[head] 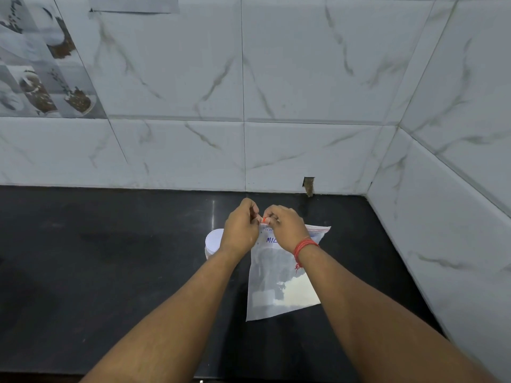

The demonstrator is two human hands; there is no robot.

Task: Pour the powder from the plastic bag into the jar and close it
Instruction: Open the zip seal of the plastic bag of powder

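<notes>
Countertop (110, 258), black, meets marble-patterned wall tiles (304, 78) at corner.

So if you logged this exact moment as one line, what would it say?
step: opening bag | left hand: pinches plastic bag top | right hand: pinches bag top | powder: in bag | jar: lid on, behind left hand

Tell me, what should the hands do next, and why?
Probably pull the bag's top apart. The left hand and right hand both pinch its sealed strip, the powder sits inside, and the jar waits beside it.
</notes>
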